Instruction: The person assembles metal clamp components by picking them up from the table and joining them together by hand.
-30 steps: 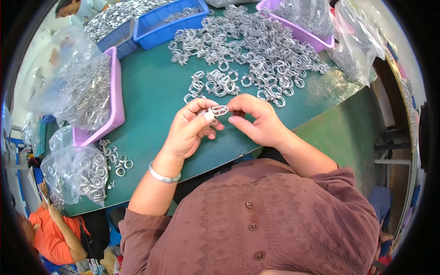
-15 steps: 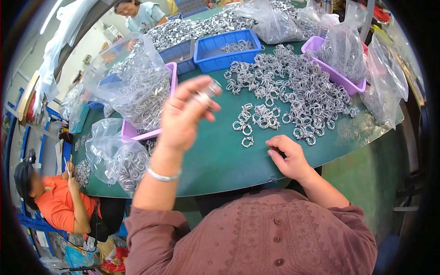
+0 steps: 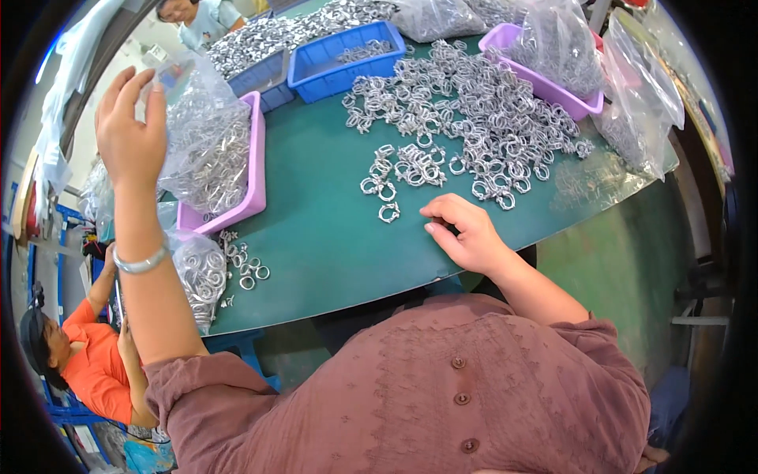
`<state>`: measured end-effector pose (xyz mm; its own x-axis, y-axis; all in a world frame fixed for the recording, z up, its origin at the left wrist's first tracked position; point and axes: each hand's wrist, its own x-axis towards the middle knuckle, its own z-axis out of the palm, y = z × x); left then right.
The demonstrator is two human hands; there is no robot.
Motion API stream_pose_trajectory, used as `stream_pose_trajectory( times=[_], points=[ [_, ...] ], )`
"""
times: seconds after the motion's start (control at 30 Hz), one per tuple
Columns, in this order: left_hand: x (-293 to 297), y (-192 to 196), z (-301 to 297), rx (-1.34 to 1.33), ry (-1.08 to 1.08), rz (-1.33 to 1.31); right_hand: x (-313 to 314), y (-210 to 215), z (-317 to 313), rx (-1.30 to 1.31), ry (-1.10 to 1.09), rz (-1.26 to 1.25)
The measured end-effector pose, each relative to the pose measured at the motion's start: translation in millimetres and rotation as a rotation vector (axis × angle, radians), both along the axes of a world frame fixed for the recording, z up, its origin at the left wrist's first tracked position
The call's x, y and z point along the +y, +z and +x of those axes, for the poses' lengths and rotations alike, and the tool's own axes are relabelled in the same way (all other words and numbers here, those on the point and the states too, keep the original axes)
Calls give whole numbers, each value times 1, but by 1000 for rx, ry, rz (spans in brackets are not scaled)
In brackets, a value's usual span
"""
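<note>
Resting my right hand (image 3: pixel 466 233) on the green table (image 3: pixel 332 237), I am curling the fingers loosely, gripping nothing, fingertips just touching the surface. One small metal shackle (image 3: pixel 388 212) is lying just beside them, with the big heap of shackles (image 3: pixel 474 118) spreading beyond it. Farther out, I am raising my left hand (image 3: pixel 130 130) with fingers spread wide and empty, hovering at the mouth of the clear plastic bag of shackles (image 3: pixel 207 150) sitting in the pink tray (image 3: pixel 254 158).
</note>
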<state>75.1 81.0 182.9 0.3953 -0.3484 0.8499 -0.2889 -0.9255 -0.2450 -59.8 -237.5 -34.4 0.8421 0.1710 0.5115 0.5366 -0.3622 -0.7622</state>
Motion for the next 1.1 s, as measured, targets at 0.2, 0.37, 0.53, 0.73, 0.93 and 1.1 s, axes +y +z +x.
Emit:
stream_pose_trajectory(
  times=[0.2,0.37,0.53,0.73,0.93,1.1],
  points=[
    [-73,-98,-40,624,-527,-55,0,-1,-1,18,4,0],
    [-100,-185,-45,1009,-397,-104,2,-1,-2,58,18,3],
    [-103,-196,-39,1079,-356,-196,3,-1,-2,55,-12,0],
    [-86,-183,-39,972,-425,-265,2,-1,1,35,-22,-24],
    [-114,-170,-64,1682,-913,-649,3,-1,-1,163,7,185],
    [-133,-172,-67,1832,-1029,-661,2,-5,0,-2,36,172]
  ],
)
